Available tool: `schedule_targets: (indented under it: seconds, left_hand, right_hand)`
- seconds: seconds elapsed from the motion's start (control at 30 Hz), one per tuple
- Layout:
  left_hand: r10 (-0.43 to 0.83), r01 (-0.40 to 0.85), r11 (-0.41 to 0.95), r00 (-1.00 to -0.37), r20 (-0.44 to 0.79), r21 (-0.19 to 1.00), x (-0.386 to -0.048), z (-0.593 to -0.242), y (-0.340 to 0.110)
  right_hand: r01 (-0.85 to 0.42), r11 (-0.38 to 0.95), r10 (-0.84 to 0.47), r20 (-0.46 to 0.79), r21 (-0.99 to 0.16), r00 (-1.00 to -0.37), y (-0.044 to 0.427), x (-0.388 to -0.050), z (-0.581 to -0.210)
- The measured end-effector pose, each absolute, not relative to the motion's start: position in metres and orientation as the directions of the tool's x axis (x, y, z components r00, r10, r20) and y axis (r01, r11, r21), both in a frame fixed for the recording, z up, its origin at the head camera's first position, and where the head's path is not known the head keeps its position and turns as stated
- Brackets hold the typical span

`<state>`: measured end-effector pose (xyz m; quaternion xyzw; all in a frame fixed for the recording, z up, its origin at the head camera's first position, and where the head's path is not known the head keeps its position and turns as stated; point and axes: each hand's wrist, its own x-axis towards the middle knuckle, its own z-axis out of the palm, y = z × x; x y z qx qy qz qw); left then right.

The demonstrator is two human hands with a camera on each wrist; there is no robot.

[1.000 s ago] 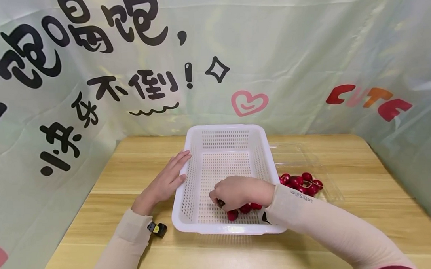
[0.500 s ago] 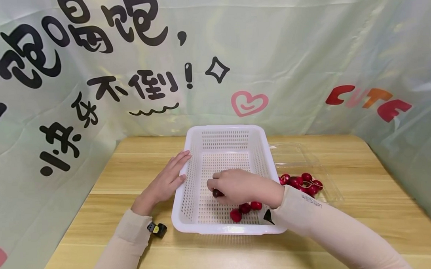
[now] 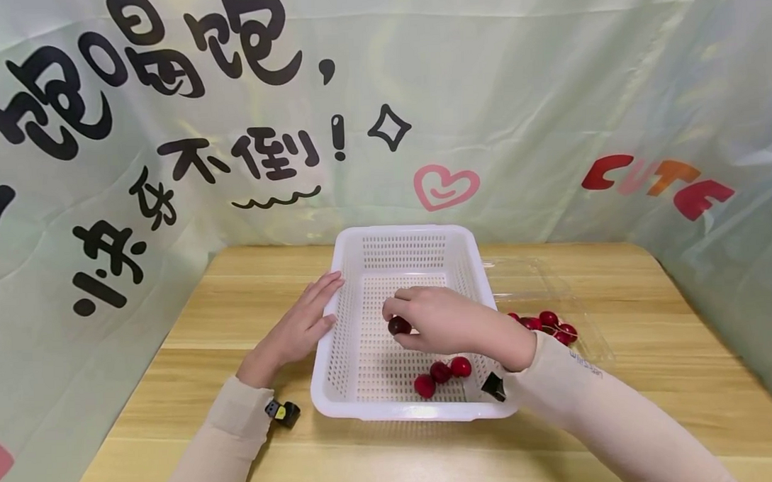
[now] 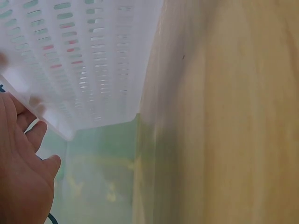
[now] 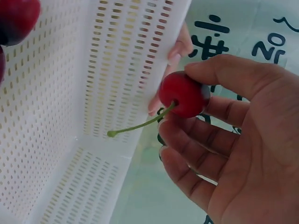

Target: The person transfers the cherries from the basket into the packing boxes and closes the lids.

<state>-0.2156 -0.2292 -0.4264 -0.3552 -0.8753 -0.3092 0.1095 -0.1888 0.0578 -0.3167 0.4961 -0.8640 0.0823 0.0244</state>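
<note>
In the head view, my right hand is over the white plastic basket, pinching a dark red cherry between thumb and fingers. The right wrist view shows this cherry with its green stem hanging down to the left. Three other red cherries lie on the basket floor near its front right corner. My left hand rests on the basket's left rim, fingers fairly straight, tips just over the edge. From the left wrist, the same hand touches the rim from outside.
Right of the basket, a clear plastic container holds several cherries, partly hidden by the right forearm. A printed cloth stands behind the wooden table. Black wrist cameras sit on both sleeves.
My right hand has lifted and moved away from the front of the basket, carrying the cherry. The three cherries on the floor are now uncovered. The left hand stays on the rim.
</note>
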Motion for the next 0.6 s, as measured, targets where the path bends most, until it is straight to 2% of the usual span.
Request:
schedule_targets:
  seconds: [0.3,0.6]
  left_hand:
    - [0.561,0.699,0.559,-0.715,0.416,0.447,-0.215,-0.427,-0.225]
    - [0.560,0.698,0.560,-0.716,0.417,0.446,-0.215,-0.426,-0.225]
  right_hand:
    - [-0.846,0.512,-0.836,0.136,-0.150,-0.531,0.068,-0.190,-0.307]
    - [-0.815,0.557,-0.787,0.212,-0.162,-0.580,0.088,-0.193,-0.284]
